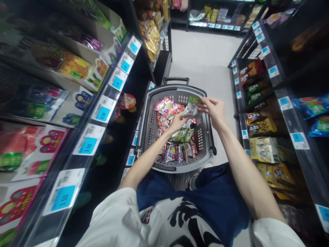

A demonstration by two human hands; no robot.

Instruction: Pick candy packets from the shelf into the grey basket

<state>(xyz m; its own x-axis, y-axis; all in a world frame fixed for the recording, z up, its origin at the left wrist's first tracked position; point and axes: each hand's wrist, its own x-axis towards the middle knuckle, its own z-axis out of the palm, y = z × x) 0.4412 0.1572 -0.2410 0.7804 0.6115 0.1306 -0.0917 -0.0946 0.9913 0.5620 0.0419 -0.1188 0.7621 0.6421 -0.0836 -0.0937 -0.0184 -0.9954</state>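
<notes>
Over the right half of a grey shopping basket, I hold a clear and green snack packet between both hands. My left hand pinches its lower left side. At its upper right edge, my right hand has its fingers closed on the packet. Pink candy bags fill the back left of the basket. Nearer to me lie a green packet and several small striped packets. The held packet hides part of the basket's contents.
A black shelf on the left carries boxed fruit sweets behind price tags. On the right, another shelf holds yellow snack bags and blue bags. Pale floor runs between them to a back shelf.
</notes>
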